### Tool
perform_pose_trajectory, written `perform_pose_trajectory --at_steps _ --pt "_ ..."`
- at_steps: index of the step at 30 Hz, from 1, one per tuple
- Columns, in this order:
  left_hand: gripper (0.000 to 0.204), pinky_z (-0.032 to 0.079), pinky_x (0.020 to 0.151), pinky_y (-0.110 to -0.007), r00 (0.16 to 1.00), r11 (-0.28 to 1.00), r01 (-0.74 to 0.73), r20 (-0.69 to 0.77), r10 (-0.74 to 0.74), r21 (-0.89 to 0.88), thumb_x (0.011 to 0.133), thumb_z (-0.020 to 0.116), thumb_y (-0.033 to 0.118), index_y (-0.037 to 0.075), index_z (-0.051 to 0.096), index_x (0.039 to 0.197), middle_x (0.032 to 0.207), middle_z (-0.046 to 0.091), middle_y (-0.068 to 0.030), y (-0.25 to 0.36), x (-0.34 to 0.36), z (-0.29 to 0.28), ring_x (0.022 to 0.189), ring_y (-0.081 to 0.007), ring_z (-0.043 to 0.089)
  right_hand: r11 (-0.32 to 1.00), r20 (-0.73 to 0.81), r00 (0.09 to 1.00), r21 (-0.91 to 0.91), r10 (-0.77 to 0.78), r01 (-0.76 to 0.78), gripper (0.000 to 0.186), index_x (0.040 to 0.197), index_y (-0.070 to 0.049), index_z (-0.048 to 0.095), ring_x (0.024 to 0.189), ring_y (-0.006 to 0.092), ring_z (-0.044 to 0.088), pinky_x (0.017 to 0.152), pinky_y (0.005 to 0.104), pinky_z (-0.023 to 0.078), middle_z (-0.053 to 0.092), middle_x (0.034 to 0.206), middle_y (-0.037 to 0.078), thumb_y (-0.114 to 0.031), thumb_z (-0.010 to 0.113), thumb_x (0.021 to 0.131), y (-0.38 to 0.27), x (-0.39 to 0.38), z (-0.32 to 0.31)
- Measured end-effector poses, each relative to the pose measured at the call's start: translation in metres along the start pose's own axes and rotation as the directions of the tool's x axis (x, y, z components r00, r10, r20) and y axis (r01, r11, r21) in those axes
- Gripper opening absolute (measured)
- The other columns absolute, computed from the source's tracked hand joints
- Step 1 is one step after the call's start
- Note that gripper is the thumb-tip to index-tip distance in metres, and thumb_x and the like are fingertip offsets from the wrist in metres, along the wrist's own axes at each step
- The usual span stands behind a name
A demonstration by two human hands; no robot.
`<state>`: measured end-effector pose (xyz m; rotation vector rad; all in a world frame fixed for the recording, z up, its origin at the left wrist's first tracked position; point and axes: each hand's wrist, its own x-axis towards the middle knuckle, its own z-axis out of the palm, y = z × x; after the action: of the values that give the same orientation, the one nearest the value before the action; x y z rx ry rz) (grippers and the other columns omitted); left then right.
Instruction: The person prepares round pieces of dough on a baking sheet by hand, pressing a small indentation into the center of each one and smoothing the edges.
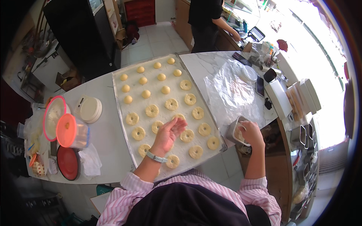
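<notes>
A: Where are the hands?
B: The left hand (176, 128), a pale band at its wrist, hangs palm-open above the tray, fingers extended and close together; nothing shows in it. The right hand (249, 132) reaches into a grey rectangular metal tin (230, 133) with pale contents. Its fingertips are hidden there; whether they pinch anything, one cannot tell.

A: And the dough?
B: Pale yellow dough rings (196, 151) with small central holes fill the near part of a large, shallow, white-surfaced tray (152, 85). Smooth, pale yellow dough balls (165, 89) line up at the far end. The left hand and forearm partly cover several rings.

A: How do the edges run?
B: The tray's near right corner juts beyond the white marbled desk (107, 143), with light floor tiles (218, 165) showing below. The tin stands close by that corner, just beside the tray's right edge.

A: Where is there room?
B: A bare strip of desk runs along the tray's left side, up to a clear tub with an orange lid (68, 131) and a crumpled white cloth or paper (90, 161). To the right, a crinkled transparent plastic sheet (233, 88) takes up much of the surface.
</notes>
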<state>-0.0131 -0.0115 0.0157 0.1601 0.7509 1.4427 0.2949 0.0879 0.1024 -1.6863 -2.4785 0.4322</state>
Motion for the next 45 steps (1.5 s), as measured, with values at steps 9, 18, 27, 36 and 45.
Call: perform_pose_trajectory --at_steps 9,18,27,36,45 --pt "0.082 0.037 0.101 -0.038 0.951 0.851 0.048 0.286 0.121 -0.523 0.087 0.040 0.063 -0.011 0.041 0.124 0.119 0.054 -0.0190 0.036 0.019 -0.013 0.112 -0.0280 0.052 0.830 0.122 0.822 0.033 -0.556 0.556 0.063 0.138 0.003 0.028 0.134 0.0285 0.028 0.111 0.0443 0.018 0.033 0.142 0.018 -0.042 0.034 0.095 -0.162 0.097 0.116" --pt "0.073 0.024 0.111 -0.042 0.943 0.761 -0.311 -0.085 0.322 -0.569 0.093 0.040 0.045 -0.011 0.023 0.136 0.141 0.030 -0.0240 0.060 -0.035 -0.058 0.134 -0.0312 0.027 0.797 0.138 0.802 -0.105 -0.581 0.595 0.069 0.141 -0.002 0.023 0.139 0.0258 0.015 0.112 0.0480 0.009 0.022 0.148 0.014 -0.052 0.027 0.094 -0.192 0.198 0.168" --pt "0.055 0.030 0.109 -0.041 0.934 0.779 -0.357 -0.185 0.306 -0.516 0.096 0.039 0.033 -0.009 0.034 0.131 0.138 0.038 -0.0211 0.054 -0.049 -0.075 0.131 -0.0297 0.034 0.777 0.099 0.782 -0.089 -0.616 0.623 0.066 0.142 -0.006 0.021 0.139 0.0229 0.015 0.112 0.0495 0.010 0.023 0.148 0.010 -0.049 0.029 0.093 -0.185 0.202 0.175" --pt "0.046 0.033 0.108 -0.040 0.933 0.806 -0.358 -0.210 0.292 -0.471 0.096 0.039 0.028 -0.006 0.042 0.127 0.131 0.047 -0.0186 0.054 -0.053 -0.076 0.127 -0.0290 0.040 0.836 -0.176 0.841 0.127 -0.511 0.534 0.027 0.095 -0.018 0.065 0.109 0.0232 0.048 0.094 0.0441 0.034 0.053 0.115 0.002 -0.005 0.051 0.076 -0.167 0.225 0.161" --pt "0.042 0.034 0.106 -0.040 0.936 0.814 -0.346 -0.232 0.266 -0.466 0.095 0.040 0.026 -0.005 0.045 0.123 0.129 0.049 -0.0179 0.050 -0.054 -0.078 0.125 -0.0287 0.043 0.822 -0.038 0.824 -0.109 -0.566 0.560 0.022 0.097 -0.024 0.065 0.116 0.0185 0.040 0.094 0.0462 0.030 0.048 0.114 0.000 -0.015 0.053 0.081 -0.172 0.218 0.159"
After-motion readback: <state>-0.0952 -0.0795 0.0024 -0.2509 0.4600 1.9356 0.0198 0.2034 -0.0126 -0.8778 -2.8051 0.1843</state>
